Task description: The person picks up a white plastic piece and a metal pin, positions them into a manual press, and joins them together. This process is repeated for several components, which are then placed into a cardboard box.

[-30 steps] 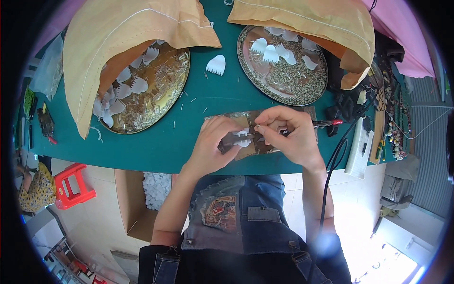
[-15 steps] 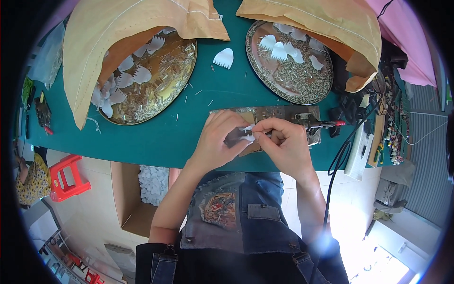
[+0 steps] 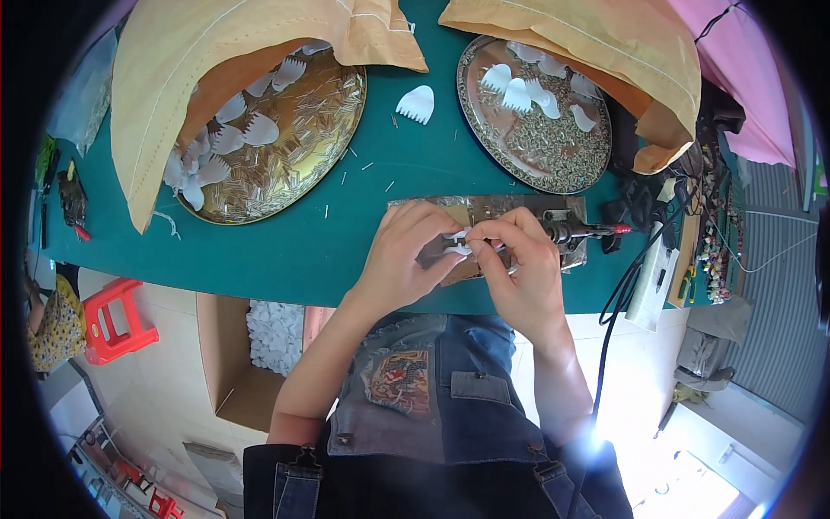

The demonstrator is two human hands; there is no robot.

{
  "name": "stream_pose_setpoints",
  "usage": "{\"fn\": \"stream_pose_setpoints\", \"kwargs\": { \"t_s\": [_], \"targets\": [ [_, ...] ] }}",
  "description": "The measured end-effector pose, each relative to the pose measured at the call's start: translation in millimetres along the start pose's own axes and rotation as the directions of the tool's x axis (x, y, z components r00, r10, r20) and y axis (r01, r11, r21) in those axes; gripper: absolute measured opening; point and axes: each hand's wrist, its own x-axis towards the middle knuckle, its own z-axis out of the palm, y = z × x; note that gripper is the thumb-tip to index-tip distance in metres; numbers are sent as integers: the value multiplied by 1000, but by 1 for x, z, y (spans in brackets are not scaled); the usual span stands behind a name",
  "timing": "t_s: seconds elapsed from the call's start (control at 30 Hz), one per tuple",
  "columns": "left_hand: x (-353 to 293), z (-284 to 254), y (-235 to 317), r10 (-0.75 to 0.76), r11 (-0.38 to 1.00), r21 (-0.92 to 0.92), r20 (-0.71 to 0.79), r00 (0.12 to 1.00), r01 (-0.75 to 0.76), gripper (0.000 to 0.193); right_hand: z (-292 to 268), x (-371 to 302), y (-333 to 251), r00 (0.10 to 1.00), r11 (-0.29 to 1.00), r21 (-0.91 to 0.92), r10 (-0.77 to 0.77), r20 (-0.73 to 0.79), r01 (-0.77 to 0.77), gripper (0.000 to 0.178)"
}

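a green table (image 3: 285,251) runs beneath the grip and out past both sides. beyond the grip, to its left and right, two tan paper bags (image 3: 156,104) gape over round trays (image 3: 333,157) of small pieces. the left hand (image 3: 402,255) makes a half-closed curve, thumb and forefinger holding white parts (image 3: 459,251) at their tips; the right hand (image 3: 525,264) meets them there in a close pinch, though i cannot tell what it has hold of. just right of the grip, a red-tipped metal clamp (image 3: 571,232) lies by the board. farther off, one toothed white piece (image 3: 416,105) lies alone; nearer, thin clear slivers (image 3: 327,211) are scattered.

the white parts could tilt or slip if the left thumb eases, and anything tiny in the right pinch could drop among the slivers. fingers cover the contact; whether the white is one piece or two is unclear, and the bags hide part of each tray.
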Motion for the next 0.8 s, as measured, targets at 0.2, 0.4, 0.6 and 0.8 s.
{"fn": "stream_pose_setpoints", "kwargs": {
  "t_s": [0.2, 0.4, 0.6, 0.8],
  "targets": [
    [0, 0, 1, 3, 1000, -3, 4, 1000, -3, 33, 6, -4, -4, 999, 1000, -9, 22, -30, -22, 7],
    [0, 0, 0, 15, 1000, 13, -5, 1000, -15, 33, 13, -10, 0, 993, 984, -170, -76, -88, 61, 9],
    [0, -1, 0, -1, 1000, 5, 13, 1000, 1, 35, 26, -17, -6, 958, 931, -343, -203, -204, 125, 15],
    [0, 1, -2, 18, 1000, 1, 2, 1000, -18, 30, 37, -21, -5, 926, 940, -328, -200, -319, 90, 15]
  ]
}}
